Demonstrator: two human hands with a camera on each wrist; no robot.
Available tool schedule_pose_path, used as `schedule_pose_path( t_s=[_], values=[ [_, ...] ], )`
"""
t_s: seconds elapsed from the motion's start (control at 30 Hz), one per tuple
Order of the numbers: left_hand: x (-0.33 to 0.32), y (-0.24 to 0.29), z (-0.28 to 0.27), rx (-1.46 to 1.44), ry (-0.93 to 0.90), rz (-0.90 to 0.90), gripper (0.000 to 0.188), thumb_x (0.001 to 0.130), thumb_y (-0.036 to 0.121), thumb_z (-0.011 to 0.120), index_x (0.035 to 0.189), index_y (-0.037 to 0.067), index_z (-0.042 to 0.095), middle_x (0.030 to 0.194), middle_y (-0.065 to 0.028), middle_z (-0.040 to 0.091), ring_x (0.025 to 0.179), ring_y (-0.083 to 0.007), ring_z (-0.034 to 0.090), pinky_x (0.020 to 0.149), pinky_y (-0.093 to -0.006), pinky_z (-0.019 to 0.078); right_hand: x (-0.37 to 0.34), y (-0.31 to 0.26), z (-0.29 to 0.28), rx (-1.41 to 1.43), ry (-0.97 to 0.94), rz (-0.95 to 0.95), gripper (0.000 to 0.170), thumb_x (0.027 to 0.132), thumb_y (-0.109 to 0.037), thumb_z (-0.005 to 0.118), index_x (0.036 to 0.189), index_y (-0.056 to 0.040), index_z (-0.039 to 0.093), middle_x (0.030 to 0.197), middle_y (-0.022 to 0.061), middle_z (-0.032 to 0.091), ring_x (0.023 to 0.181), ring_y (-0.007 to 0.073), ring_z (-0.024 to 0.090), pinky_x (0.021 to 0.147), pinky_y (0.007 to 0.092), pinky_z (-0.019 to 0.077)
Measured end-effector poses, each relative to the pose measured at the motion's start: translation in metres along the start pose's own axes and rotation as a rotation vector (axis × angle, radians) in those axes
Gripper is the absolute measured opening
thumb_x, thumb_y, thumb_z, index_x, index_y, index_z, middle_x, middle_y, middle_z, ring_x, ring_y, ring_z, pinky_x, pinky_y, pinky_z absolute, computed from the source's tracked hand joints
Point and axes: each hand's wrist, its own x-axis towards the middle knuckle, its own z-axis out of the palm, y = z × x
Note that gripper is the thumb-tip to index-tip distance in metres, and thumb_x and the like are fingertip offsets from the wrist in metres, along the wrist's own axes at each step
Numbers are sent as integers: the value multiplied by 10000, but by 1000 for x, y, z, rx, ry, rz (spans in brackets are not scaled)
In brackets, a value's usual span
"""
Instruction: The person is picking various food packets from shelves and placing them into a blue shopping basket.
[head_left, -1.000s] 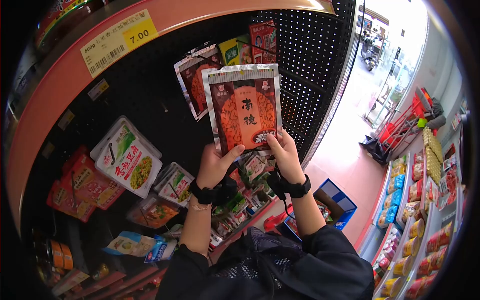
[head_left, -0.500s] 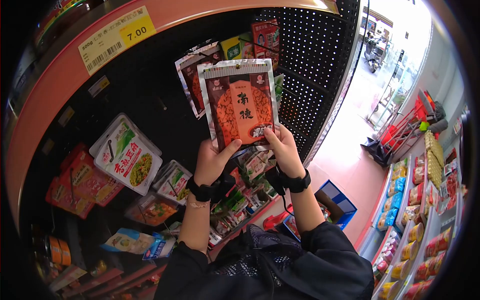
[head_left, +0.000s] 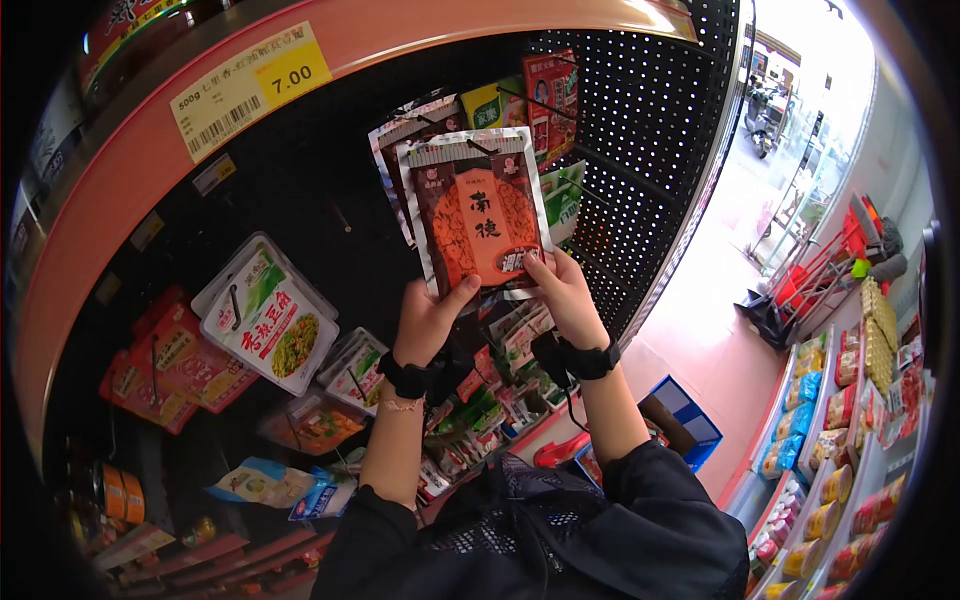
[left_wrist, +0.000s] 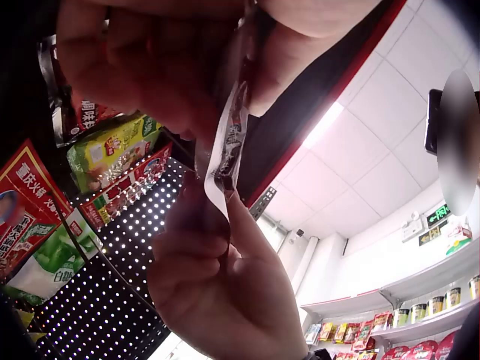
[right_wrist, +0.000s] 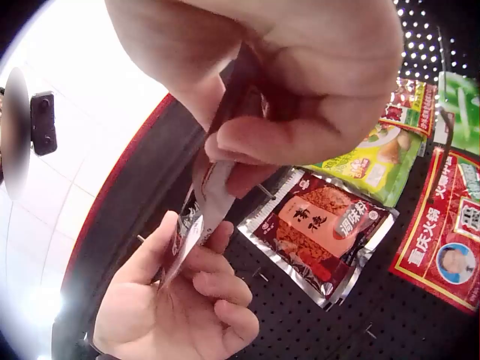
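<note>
Both hands hold a silver-edged, dark red and orange packet (head_left: 482,215) upright by its lower corners, its printed front facing the head camera. The left hand (head_left: 424,318) pinches the lower left corner, thumb on the front; the right hand (head_left: 570,300) pinches the lower right corner the same way. Both wrist views show the packet edge-on, with curled fingers behind it. A similar packet (right_wrist: 319,231) hangs on the pegboard just behind. In the head view a dark hook shows at the held packet's top edge; whether it passes through the hole I cannot tell.
Yellow-green (head_left: 484,107) and red packets (head_left: 551,100) hang beside the hooks, with a green-white one (head_left: 565,200) below. White tofu packs (head_left: 268,315) hang at left. A pink shelf edge (head_left: 420,42) crosses above. A blue box (head_left: 683,420) stands on the floor at right.
The held packet has shifted slightly left relative to the hanging packets, and its top now overlaps a hook. The head view has turned a little. Both hands keep their grip.
</note>
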Motion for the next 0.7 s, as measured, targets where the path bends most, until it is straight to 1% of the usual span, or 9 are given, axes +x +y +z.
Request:
schedule_pose_path(
  t_s=[0.1,0.23,0.27,0.3,0.33,0.4,0.5,0.57,0.7],
  values=[
    [17,-9,-14,-79,61,-131,303,738,233,574,894,-23,522,841,-57,560,714,-97,532,611,-235,433,17,-3,4,-81,28,79,277,803,-176,481,982,31,438,820,28,556,713,63,521,605,194,428],
    [25,-11,-17,-79,136,-160,283,732,211,574,918,7,512,849,-52,554,684,-113,538,563,-231,444,34,16,7,-80,57,128,290,788,-189,501,1013,-22,425,832,24,534,701,85,514,619,216,440],
    [30,-12,-20,-83,164,-191,258,732,196,571,914,20,518,840,-44,555,688,-111,535,547,-219,443,38,25,8,74,68,105,301,788,-189,499,1024,-25,412,852,32,523,711,89,510,630,218,444],
    [34,-12,-25,-77,164,-175,258,732,196,571,914,20,518,840,-44,555,688,-111,535,547,-219,443,43,29,12,228,71,86,311,788,-189,497,1036,-28,398,872,40,513,722,93,505,641,220,447],
    [34,-18,-26,-45,147,-196,259,735,186,565,931,26,510,857,-42,550,712,-110,533,539,-215,443,44,32,7,204,36,119,334,790,-179,488,1064,-25,374,953,62,476,785,106,494,685,235,444],
    [34,-22,-31,-6,130,-203,262,738,177,560,948,32,502,874,-41,546,735,-109,531,531,-212,443,40,42,3,199,62,95,346,798,-197,476,1072,-11,378,971,65,466,792,119,497,698,253,438],
    [28,-26,-30,-31,167,-113,347,739,194,560,1016,19,449,902,-50,537,746,-85,519,546,-208,440,26,52,-7,190,120,99,367,810,-171,436,1124,-3,347,1047,87,419,828,139,494,729,280,431],
    [22,-28,-28,-67,175,-155,374,762,126,512,1101,49,374,1043,-63,474,928,-120,463,695,-247,422,12,51,-11,162,173,127,287,803,-133,419,1062,-11,403,983,78,472,801,123,502,706,252,429],
    [4,-34,-20,-132,154,-105,397,767,108,493,1128,45,342,1101,-70,434,990,-127,420,792,-270,370,-23,61,-43,114,42,220,199,797,-112,409,966,-19,458,888,60,523,763,102,509,665,222,426]
  ],
)
